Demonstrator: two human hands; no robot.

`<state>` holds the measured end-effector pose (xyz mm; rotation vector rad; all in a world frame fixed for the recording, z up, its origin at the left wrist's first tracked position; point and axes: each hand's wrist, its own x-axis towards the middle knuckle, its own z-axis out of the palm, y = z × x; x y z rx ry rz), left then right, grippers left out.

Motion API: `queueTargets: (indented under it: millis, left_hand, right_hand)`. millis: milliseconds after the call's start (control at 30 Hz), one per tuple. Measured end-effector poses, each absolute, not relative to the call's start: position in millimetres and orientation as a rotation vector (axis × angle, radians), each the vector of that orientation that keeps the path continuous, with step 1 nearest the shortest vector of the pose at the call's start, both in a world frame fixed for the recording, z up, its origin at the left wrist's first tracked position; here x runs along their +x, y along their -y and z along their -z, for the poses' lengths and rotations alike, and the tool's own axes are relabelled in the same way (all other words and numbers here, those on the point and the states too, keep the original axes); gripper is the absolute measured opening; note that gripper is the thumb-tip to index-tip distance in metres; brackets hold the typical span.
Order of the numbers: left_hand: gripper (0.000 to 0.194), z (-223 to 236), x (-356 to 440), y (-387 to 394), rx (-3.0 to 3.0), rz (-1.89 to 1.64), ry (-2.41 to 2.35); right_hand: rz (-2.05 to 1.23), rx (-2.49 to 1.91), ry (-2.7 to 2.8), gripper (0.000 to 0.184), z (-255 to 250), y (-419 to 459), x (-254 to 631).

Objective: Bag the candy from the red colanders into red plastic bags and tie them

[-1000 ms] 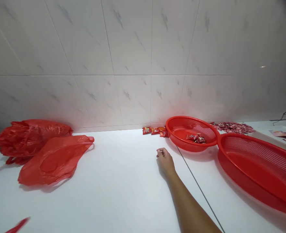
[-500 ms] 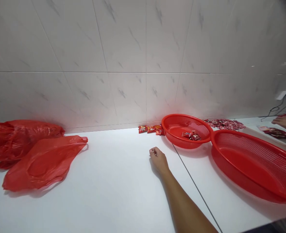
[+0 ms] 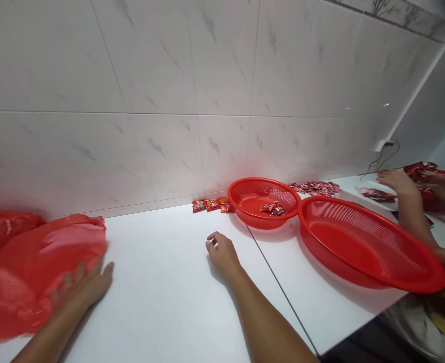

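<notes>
My left hand (image 3: pixel 84 287) lies against a crumpled red plastic bag (image 3: pixel 14 297) at the left. Its fingers are spread over the film, somewhat blurred, with the thumb held apart. My right hand (image 3: pixel 222 254) rests on the white table (image 3: pixel 154 292) with its fingers curled in; nothing shows in it. Nearest to it are several small red packets (image 3: pixel 211 203) in a row by the wall and a round red plastic basket (image 3: pixel 258 222) holding a few wrapped sweets (image 3: pixel 274 208).
A larger oval red basket (image 3: pixel 346 247) stands right of the round one, across a table seam. Behind it lies a pile of pink-and-red packets (image 3: pixel 316 188). At the far right, another person's hands (image 3: pixel 398 181) work near more red packets (image 3: pixel 421 171). A tiled wall (image 3: pixel 157 156) closes the back.
The view has swung to the right. My left hand has come into view and reached the red bag, which now looks spread and shifted. The right hand stays curled on the table.
</notes>
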<state>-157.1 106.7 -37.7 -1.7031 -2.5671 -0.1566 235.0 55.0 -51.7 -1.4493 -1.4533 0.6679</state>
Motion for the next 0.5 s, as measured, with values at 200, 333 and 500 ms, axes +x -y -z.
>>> queueTargets:
  millis: [200, 333, 500]
  left_hand:
    - [0.063, 55.9, -22.9, -35.8, -2.472, 0.014, 1.944]
    - [0.06, 43.9, 21.7, -3.4, -2.851, 0.071, 1.706]
    - [0.049, 34.0, 20.5, 1.2, -2.966, 0.23, 1.472]
  right_hand:
    - [-0.458, -1.039, 1.966, 0.029, 29.4, -14.7, 182.1]
    - [-0.456, -1.286, 2.13, 0.026, 21.7, -2.8, 159.1]
    - [-0.623, -1.588, 1.815, 0.035, 22.9, -16.6, 184.1]
